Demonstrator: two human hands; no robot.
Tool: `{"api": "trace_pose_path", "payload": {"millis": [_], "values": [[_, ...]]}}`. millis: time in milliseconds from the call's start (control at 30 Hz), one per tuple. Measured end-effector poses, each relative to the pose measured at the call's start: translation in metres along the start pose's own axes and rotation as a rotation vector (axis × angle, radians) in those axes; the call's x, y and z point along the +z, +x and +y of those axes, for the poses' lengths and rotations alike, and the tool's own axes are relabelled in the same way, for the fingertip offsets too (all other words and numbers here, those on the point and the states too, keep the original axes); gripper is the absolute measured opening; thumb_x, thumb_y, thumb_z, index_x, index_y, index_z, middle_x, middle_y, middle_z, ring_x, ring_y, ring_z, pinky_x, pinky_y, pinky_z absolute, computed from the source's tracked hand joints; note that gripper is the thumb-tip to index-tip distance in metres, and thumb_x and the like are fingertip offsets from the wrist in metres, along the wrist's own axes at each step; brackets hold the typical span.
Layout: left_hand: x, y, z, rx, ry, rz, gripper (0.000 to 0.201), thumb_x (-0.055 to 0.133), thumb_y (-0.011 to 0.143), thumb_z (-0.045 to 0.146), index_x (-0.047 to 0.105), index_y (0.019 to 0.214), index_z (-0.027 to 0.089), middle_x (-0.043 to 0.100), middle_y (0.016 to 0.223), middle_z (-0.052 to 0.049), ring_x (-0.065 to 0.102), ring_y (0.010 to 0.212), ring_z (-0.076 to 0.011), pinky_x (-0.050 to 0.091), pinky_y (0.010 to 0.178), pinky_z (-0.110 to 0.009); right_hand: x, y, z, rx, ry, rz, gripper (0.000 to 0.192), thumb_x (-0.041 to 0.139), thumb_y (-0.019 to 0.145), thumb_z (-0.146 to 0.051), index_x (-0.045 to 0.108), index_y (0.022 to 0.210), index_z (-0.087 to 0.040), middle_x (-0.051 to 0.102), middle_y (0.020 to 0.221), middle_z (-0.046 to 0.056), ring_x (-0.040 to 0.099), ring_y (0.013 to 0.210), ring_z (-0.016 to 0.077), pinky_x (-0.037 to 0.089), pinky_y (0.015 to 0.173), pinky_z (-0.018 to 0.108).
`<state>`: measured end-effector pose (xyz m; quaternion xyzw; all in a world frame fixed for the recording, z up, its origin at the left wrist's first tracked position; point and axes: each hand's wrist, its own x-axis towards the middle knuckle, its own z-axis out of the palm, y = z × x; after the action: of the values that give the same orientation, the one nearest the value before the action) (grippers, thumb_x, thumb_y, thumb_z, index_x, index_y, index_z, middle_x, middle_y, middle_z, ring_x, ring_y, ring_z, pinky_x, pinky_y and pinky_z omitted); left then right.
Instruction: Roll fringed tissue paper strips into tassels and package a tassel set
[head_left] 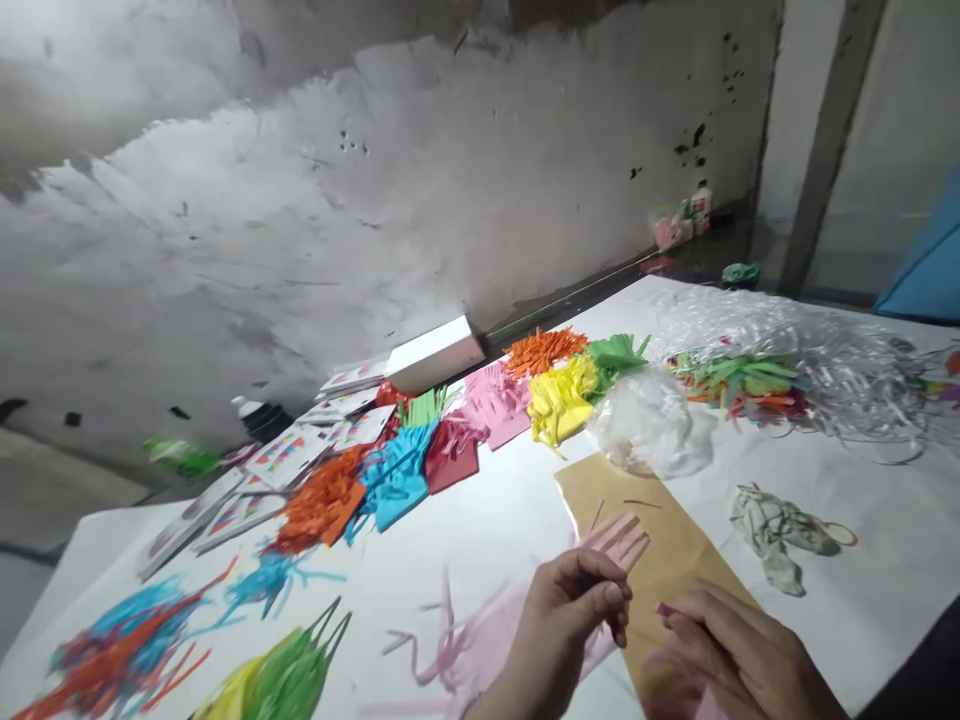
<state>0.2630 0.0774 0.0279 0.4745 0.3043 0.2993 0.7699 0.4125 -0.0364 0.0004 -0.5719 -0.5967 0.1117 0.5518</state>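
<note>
- Pink paper strips [619, 535] lay near, pinched in the left hand [574, 605], over a brown sheet [675, 545].
- Right hand [739, 650] curled beside them, its grip unclear.
- White counter [495, 520] met a stained grey wall [375, 200], coloured paper bundles [450, 440] across the far middle.

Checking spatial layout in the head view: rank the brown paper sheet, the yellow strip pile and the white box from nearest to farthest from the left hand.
1. brown paper sheet, just right of the left hand.
2. yellow strip pile, farther up the table.
3. white box, by the wall.
</note>
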Motion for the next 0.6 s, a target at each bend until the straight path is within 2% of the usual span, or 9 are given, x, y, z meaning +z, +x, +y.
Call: {"api": "trace_pose_path", "payload": {"millis": [67,167,267,333,400,467,600], "values": [[-0.006,-0.026,-0.01,0.047,-0.099,0.036,0.028,0.093,0.067,0.034,0.076,0.075,0.013,0.066,0.067,-0.002,0.056,0.051,-0.008,0.048,0.048,-0.02,0.013,0.001,-0.011,-0.122,-0.05,-0.082,0.025,0.042,0.105,-0.02,0.062,0.091,-0.023,0.065,0.073,0.0,0.067,0.067,0.014,0.053,0.067,0.022],[-0.018,-0.055,-0.02,0.126,-0.123,0.119,0.027,0.092,0.07,0.036,0.077,0.076,0.014,0.066,0.067,-0.001,0.056,0.049,-0.007,0.048,0.047,-0.019,0.034,-0.005,-0.023,-0.266,-0.151,-0.151,0.021,0.045,0.101,-0.011,0.061,0.091,-0.02,0.062,0.071,0.0,0.063,0.064,0.0149,0.048,0.064,0.026],[-0.031,-0.079,-0.024,0.168,-0.06,0.192,0.024,0.088,0.075,0.035,0.077,0.079,0.015,0.063,0.066,0.001,0.058,0.052,-0.0073,0.049,0.051,-0.019,0.048,-0.009,-0.034,-0.428,-0.238,-0.229,0.021,0.044,0.097,-0.005,0.062,0.097,-0.017,0.064,0.076,0.002,0.062,0.067,0.0163,0.045,0.065,0.03],[-0.038,-0.094,-0.024,0.215,0.029,0.217,0.021,0.085,0.08,0.035,0.077,0.081,0.016,0.062,0.071,0.0,0.06,0.055,-0.0078,0.049,0.054,-0.019,0.05,-0.008,-0.043,-0.523,-0.254,-0.311,0.024,0.043,0.096,-0.002,0.06,0.092,-0.017,0.064,0.075,0.002,0.06,0.066,0.0161,0.041,0.062,0.03],[-0.044,-0.106,-0.023,0.255,0.115,0.217,0.021,0.08,0.084,0.037,0.076,0.084,0.016,0.062,0.076,-0.001,0.061,0.056,-0.0082,0.049,0.055,-0.019,0.049,-0.004,-0.053,-0.52,-0.214,-0.381,0.026,0.04,0.097,-0.003,0.056,0.084,-0.019,0.059,0.07,0.0,0.056,0.061,0.0142,0.036,0.057,0.029],[-0.048,-0.115,-0.024,0.266,0.181,0.202,0.025,0.076,0.088,0.04,0.075,0.085,0.016,0.06,0.078,-0.001,0.061,0.055,-0.0083,0.048,0.054,-0.02,0.047,0.001,-0.061,-0.455,-0.172,-0.46,0.028,0.039,0.1,-0.006,0.051,0.078,-0.02,0.056,0.068,-0.001,0.053,0.059,0.0126,0.034,0.055,0.028],[-0.053,-0.124,-0.026,0.301,0.369,0.175,0.031,0.066,0.095,0.042,0.07,0.081,0.015,0.057,0.072,-0.001,0.056,0.055,-0.0084,0.046,0.054,-0.019,0.046,0.005,-0.069,-0.42,-0.167,-0.606,0.025,0.041,0.101,-0.01,0.052,0.082,-0.021,0.059,0.074,-0.001,0.056,0.064,0.0129,0.035,0.058,0.027]]}}
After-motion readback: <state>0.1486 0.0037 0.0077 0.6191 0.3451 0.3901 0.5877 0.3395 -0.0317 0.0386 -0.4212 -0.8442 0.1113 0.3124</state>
